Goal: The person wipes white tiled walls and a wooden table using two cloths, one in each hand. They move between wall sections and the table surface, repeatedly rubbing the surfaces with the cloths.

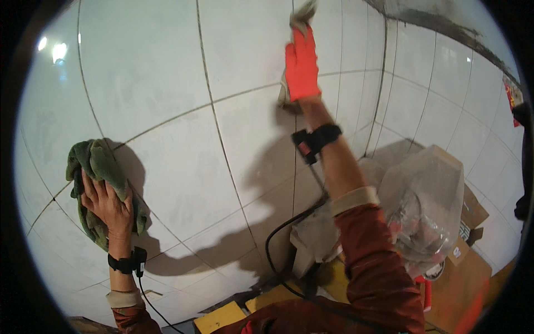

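My left hand is bare and presses a bunched green cloth to the white tiled wall at the left. Higher up on the right, my right hand wears an orange glove and lies flat over a greyish-beige cloth against the same wall. That cloth shows above the fingertips and below the palm; the rest is hidden by the glove. Dark grout lines run between the tiles. Each wrist carries a black strap with a small device and a cable.
At the right, cardboard boxes and a clear plastic bag with things inside stand near the wall corner. Yellow boxes lie low in front of me. A black cable loops below my right arm.
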A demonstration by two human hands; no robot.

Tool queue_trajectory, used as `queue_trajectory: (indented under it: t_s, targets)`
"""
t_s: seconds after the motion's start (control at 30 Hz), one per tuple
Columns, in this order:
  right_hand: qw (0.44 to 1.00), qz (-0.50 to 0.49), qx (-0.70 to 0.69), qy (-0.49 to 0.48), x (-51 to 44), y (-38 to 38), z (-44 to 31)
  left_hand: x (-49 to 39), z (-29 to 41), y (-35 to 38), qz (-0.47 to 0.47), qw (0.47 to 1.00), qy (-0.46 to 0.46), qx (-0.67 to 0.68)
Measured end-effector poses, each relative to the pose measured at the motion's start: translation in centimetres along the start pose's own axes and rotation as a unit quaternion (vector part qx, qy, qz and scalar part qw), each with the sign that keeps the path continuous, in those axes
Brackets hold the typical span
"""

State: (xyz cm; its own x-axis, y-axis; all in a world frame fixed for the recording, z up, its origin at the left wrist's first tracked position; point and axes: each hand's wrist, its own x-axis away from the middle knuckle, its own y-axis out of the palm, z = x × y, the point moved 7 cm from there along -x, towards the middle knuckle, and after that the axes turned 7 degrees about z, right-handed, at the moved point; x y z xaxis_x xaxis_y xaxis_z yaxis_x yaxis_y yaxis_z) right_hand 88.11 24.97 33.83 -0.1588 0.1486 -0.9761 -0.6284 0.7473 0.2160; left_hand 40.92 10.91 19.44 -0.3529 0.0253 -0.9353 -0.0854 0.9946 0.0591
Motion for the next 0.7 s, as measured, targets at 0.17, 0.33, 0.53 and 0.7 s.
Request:
queue_trajectory:
  t_s: [0.17, 0.33, 0.53, 0.7]
  targets:
    - [0.914, 0.076, 0.032, 0.398, 17.9, -4.3, 3.2, -1.0, 0.8, -0.4, 0.007, 1.0, 0.01, 0.018]
    - [0.9, 0.102, 0.145, 0.398, 27.7, -4.0, -3.8, 0.2, 10.4, 1.3, -0.194, 0.972, 0.063, 0.113]
    - [0.95, 0.014, 0.105, 0.292, 29.3, -4.2, -4.4, 4.7, 29.8, 4.0, -0.314, 0.873, 0.215, 0.304]
    - [0.906, 0.068, 0.155, 0.388, 28.3, -8.3, 7.9, 6.0, 35.7, 6.3, -0.311, 0.871, 0.186, 0.332]
